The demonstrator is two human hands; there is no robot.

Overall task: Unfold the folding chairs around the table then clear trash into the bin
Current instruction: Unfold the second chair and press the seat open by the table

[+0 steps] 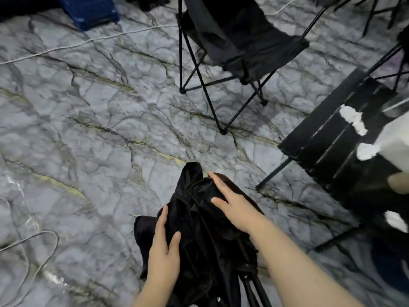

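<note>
While my left hand (164, 247) and right hand (234, 209) lie flat, fingers straight, against the folded chair (194, 189) between them, I should grasp both sides and pull apart evenly.

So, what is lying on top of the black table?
White crumpled scraps lie on the table, next to a blurred white block. Whatever is under the block is covered.

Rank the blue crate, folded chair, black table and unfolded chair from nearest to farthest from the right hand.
1. folded chair, under the right hand
2. black table, to the right
3. unfolded chair, straight ahead
4. blue crate, far upper left
</note>
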